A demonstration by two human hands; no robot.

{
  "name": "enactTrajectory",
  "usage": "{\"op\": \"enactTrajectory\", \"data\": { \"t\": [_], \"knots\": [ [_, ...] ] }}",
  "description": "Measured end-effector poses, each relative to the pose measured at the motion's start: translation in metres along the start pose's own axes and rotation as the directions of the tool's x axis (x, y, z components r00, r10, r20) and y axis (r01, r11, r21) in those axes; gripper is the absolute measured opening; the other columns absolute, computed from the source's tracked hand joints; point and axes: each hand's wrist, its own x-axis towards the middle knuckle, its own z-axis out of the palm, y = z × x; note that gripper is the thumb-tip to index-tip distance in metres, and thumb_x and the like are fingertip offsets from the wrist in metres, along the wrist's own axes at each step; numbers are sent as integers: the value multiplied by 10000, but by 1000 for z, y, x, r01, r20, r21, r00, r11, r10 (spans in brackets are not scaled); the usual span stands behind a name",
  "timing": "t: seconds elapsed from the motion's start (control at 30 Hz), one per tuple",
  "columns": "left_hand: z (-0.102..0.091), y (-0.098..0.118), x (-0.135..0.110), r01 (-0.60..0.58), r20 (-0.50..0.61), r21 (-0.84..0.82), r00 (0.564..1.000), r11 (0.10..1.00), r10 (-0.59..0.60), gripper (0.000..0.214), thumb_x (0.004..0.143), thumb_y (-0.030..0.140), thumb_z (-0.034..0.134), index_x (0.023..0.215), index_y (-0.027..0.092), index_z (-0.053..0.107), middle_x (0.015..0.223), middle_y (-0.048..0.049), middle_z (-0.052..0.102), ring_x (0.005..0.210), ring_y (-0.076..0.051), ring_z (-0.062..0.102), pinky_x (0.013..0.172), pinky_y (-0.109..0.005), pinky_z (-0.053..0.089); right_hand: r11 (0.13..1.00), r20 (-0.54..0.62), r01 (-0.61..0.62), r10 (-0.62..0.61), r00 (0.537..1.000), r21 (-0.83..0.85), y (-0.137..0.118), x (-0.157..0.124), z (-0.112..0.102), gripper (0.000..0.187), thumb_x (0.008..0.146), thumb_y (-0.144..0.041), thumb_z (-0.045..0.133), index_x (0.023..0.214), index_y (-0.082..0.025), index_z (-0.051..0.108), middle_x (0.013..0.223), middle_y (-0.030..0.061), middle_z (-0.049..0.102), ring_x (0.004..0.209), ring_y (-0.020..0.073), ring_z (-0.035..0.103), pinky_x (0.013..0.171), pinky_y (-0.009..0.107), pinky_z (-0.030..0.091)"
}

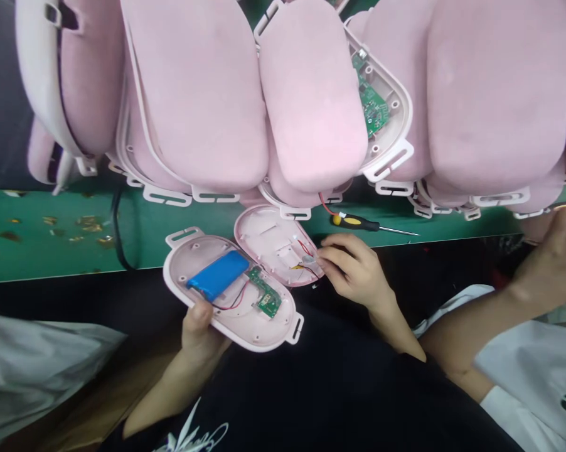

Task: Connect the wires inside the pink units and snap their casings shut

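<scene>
"Far left?"
"The left hand (201,329) clamps, thumb over rim, a pale-pink oval plastic shell (245,333) bearing 1 blue rectangular battery pack (220,274) and 1 green circuit board (270,304), just before the green table (146,229)."
"Farther right?"
"A smaller pink rounded plastic shell (259,229), thin wires (303,247) inside; the right hand (353,270) bunches its fingertips at the edge. What they pinch, I cannot tell."

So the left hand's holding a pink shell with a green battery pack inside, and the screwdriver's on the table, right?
No: the head view shows the battery pack is blue, not green. The left hand does hold the pink shell, and the screwdriver is on the table.
</scene>
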Motion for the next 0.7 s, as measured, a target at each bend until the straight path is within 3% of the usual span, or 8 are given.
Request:
{"op": "enactTrajectory", "data": {
  "t": [0.13, 0.2, 0.33, 0.43, 0.53, 0.63, 0.7],
  "knots": [
    [-9, 3, -2, 98, 53, -21, 994, 995, -97, 664, 1009, 788, 375, 900, 265, 769, 1480, 152, 729, 1625, -511, 265, 791, -678, 698, 987, 64, 156, -157, 985, 23, -4, -14, -10, 65, 995, -172, 719, 1017, -224, 751, 915, 27, 738, 805, 167, 626, 707, 332, 533],
    [-13, 2, -1, 124, 118, -86, 987, 988, -114, 663, 1006, 778, 380, 920, 241, 760, 1509, 138, 711, 1602, -527, 296, 766, -637, 704, 977, 123, 210, -211, 970, 21, -12, -24, -7, 138, 973, -171, 733, 1069, -259, 779, 989, 10, 785, 883, 180, 620, 784, 350, 515],
    [-20, -4, 2, 127, 218, -208, 973, 970, -80, 583, 1002, 744, 438, 1107, 253, 735, 1493, 124, 722, 1536, -509, 420, 765, -572, 692, 963, 230, 224, -186, 955, -151, -26, -46, 15, 165, 989, -244, 800, 1103, -362, 812, 1221, -82, 829, 1126, 189, 601, 999, 383, 432],
    [-28, -1, 4, 121, 241, -212, 968, 970, -68, 557, 1005, 718, 461, 1249, 267, 678, 1409, 95, 772, 1498, -507, 460, 797, -595, 677, 936, 153, 306, -281, 947, -175, -23, -56, 30, 145, 1010, -244, 806, 1114, -345, 816, 1242, -84, 837, 1164, 157, 627, 987, 360, 421],
    [-42, 9, 5, 179, 292, -182, 949, 967, -121, 576, 994, 745, 489, 1262, 268, 669, 1422, 105, 761, 1537, -518, 366, 842, -632, 661, 924, 60, 374, -370, 927, -87, -13, -53, 36, 143, 985, -202, 824, 1116, -257, 814, 1187, -18, 855, 1226, 181, 685, 954, 331, 526],
    [-60, 19, 2, 230, 337, -110, 924, 967, -182, 600, 960, 796, 539, 1193, 270, 706, 1529, 133, 690, 1590, -532, 228, 849, -658, 652, 909, -11, 417, -417, 909, 11, -10, -30, 46, 99, 992, -186, 805, 1084, -223, 812, 1153, 14, 857, 1247, 204, 730, 911, 318, 612],
    [-70, 20, -1, 200, 290, -68, 941, 977, -173, 615, 952, 826, 545, 1197, 293, 725, 1603, 132, 634, 1613, -540, 201, 805, -664, 649, 893, -56, 443, -440, 896, 82, -13, -6, 59, 91, 991, -168, 802, 1067, -218, 813, 1154, 16, 857, 1241, 194, 746, 912, 305, 626]
  ]
}}
